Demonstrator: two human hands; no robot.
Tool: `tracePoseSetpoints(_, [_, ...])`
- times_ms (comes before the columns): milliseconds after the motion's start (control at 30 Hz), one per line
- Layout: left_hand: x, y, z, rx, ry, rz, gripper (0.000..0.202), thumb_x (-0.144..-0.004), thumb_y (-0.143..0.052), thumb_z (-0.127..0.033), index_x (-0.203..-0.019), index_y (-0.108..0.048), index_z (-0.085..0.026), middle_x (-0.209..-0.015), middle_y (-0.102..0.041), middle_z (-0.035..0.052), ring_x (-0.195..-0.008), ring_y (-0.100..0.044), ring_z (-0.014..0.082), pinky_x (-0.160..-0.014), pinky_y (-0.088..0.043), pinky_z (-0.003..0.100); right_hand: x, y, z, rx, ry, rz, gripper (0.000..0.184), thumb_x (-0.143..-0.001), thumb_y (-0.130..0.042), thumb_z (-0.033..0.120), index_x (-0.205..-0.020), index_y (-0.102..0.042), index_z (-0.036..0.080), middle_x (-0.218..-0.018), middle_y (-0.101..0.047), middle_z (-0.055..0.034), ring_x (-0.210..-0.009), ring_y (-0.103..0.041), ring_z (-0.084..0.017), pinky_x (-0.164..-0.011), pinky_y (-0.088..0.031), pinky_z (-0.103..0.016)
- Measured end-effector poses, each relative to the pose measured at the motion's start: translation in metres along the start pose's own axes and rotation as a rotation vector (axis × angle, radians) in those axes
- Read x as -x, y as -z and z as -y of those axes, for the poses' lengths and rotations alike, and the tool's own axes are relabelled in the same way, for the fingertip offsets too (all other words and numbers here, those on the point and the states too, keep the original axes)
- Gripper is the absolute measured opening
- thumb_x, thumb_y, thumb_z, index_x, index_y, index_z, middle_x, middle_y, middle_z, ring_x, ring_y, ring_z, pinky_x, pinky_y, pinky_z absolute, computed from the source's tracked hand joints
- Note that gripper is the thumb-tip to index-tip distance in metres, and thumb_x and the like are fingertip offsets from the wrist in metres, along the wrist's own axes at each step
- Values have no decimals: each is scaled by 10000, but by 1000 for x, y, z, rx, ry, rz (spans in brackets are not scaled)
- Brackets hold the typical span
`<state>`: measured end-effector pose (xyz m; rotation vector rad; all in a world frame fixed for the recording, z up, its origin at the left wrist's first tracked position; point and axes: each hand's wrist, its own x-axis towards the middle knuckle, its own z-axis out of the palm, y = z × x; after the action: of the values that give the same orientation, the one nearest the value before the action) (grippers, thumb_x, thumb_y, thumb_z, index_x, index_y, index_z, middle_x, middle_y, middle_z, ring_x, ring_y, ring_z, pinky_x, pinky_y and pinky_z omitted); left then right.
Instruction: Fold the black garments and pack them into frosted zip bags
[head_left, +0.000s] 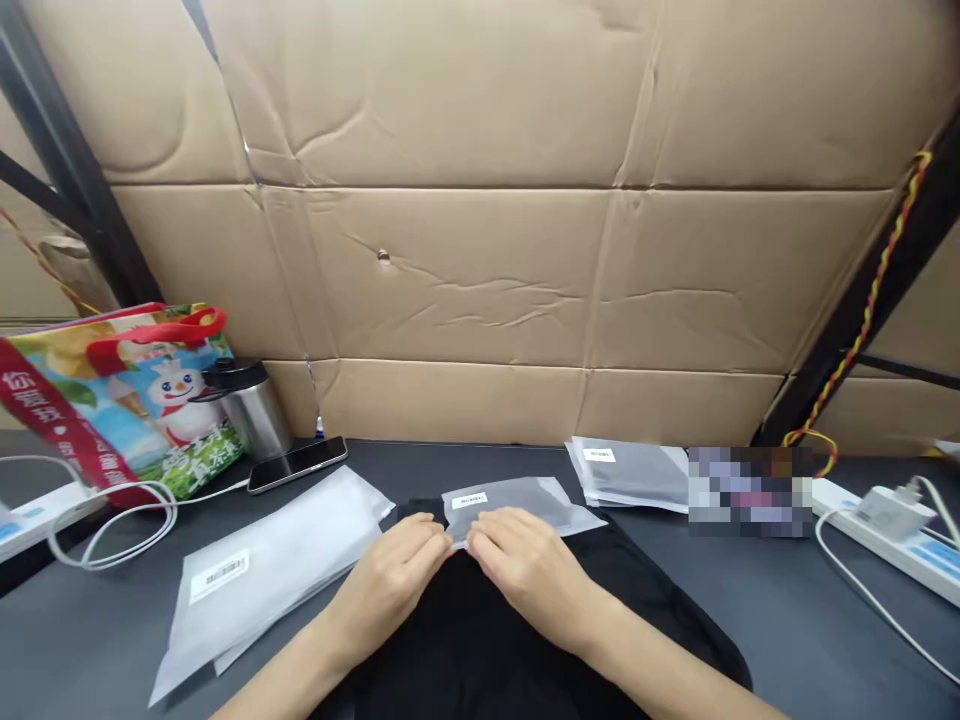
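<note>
Side by side, my left hand [394,568] and my right hand [529,572] have their fingers closed at the near edge of a frosted plastic bag [517,500]. A white barcode label marks the bag's upper left. The bag lies over the far end of a black cloth [487,650], perhaps a garment, spread beneath both hands. My fingertips almost meet at the bag's edge and are partly hidden. Left of my left hand are larger frosted bags [292,550], overlapping, the top one with a barcode label. Beyond my right hand lies a small stack of frosted bags [634,475].
A phone [298,466] on a white cable lies before a steel flask [256,410] and a colourful shopping bag [150,400]. At right are a pixelated item [750,490] and a power strip [922,550] with a charger [896,512]. Cardboard [465,270] walls off the back.
</note>
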<state>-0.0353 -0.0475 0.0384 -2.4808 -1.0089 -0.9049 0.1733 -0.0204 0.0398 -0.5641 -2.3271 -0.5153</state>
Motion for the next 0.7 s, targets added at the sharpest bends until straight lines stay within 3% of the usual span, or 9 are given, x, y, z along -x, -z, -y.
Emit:
tracePoseSetpoints(167, [17,4,6,-9,-3,72,176,-966,-403,-133,-899,-556,-187,-815,-639,19,-748,-648,143,-941,-484,363,46,12,-27,62,-54,37,211,-900,-438,48,-950,-611,159,-961,-688,-68,-986,-621,-191,-919,-463,-362])
tracePoseSetpoints(333, [28,4,5,14,-20,102,185,-958,-387,-93,-920,-545,-181,-795,-617,15,-738,-637,135,-958,-471,359,84,24,-50,134,-82,61,266,-897,-408,21,-1030,-610,130,-1077,-675,-80,-1054,-598,-223,-951,-445,-402])
tracePoseSetpoints(700, [29,-2,2,-33,-8,205,223,-961,-365,-108,-829,-529,-183,-683,-504,-17,-602,-541,125,-999,-426,425,99,21,-54,216,-173,158,345,-895,-329,-10,-1005,-615,151,-953,-685,-49,-977,-624,-206,-959,-438,-407])
